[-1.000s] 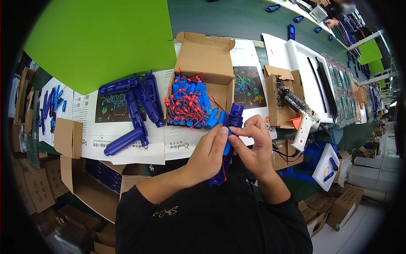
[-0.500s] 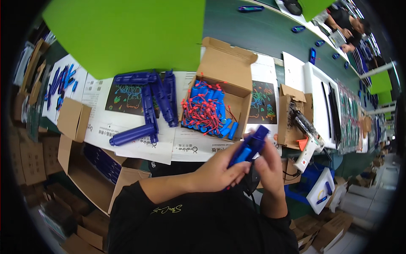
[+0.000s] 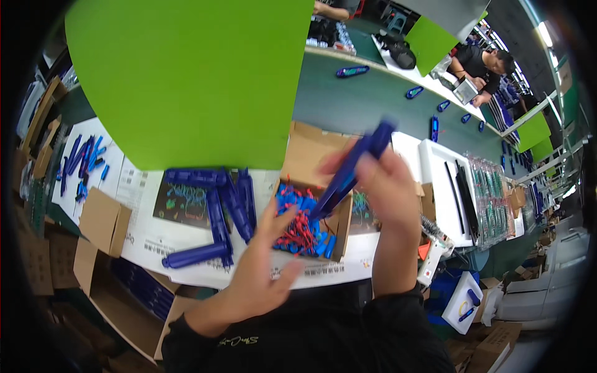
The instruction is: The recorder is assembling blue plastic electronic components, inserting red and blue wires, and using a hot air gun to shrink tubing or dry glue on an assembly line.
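My right hand [image 3: 395, 189] is closed around a long dark blue plastic housing [image 3: 351, 165], raised and tilted above the cardboard box [image 3: 342, 239]; motion blurs both. Inside that box lie blue cylindrical batteries [image 3: 323, 244] with red connectors and leads. My left hand [image 3: 258, 283] is at the box's near left corner, fingers spread, with nothing seen in it. Left of the box, several dark blue housings [image 3: 214, 211] lie piled on printed white sheets [image 3: 146, 233].
A tall green panel [image 3: 186, 81] stands behind the table. At lower left is an open carton [image 3: 102, 289] holding more housings. A glue gun [image 3: 435, 252] and a white foam tray [image 3: 440, 193] with black strips are to the right. Across the green belt [image 3: 336, 102], a person [image 3: 482, 68] works.
My right hand has carried the housing up and forward over the battery box. My left hand has let go of it and moved left, its fingers spreading. The view has tilted up.
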Motion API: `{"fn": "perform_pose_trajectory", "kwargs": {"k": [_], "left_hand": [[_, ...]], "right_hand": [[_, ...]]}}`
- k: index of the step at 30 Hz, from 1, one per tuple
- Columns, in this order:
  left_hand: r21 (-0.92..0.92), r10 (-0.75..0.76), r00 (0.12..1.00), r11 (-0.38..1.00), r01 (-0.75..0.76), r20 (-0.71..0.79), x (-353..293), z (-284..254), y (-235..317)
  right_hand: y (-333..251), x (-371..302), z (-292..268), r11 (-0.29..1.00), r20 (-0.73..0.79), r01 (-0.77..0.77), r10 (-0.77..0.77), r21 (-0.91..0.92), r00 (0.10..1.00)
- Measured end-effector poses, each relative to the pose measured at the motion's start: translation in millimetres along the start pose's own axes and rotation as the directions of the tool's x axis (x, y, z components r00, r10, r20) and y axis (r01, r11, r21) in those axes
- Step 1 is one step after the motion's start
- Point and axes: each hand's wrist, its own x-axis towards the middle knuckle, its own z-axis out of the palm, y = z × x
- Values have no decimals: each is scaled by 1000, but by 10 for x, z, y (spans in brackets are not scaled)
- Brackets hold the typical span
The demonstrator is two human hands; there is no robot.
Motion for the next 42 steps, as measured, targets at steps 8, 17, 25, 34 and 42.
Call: {"fn": "perform_pose_trajectory", "kwargs": {"k": [8, 17, 25, 34, 42], "left_hand": [[606, -203, 933, 715, 348, -296, -613, -1067, -276], [818, -189, 963, 510, 265, -195, -968, -1494, -415], [596, 503, 864, 697, -400, -8, -193, -868, -344], [553, 492, 870, 733, -396, -29, 182, 277, -453], [-408, -254, 848, 789, 460, 465, 7, 528, -362]], "right_hand": [[1398, 2053, -2288, 624, -594, -582, 225, -521, 773], [1668, 2151, -2835, 113, -397, -382, -326, -917, 858], [140, -15, 305, 780, 17, -360, 428, -511, 903], [468, -1316, 446, 926, -170, -334, 305, -176, 937], [394, -1512, 323, 814, -223, -270, 177, -514, 959]]}}
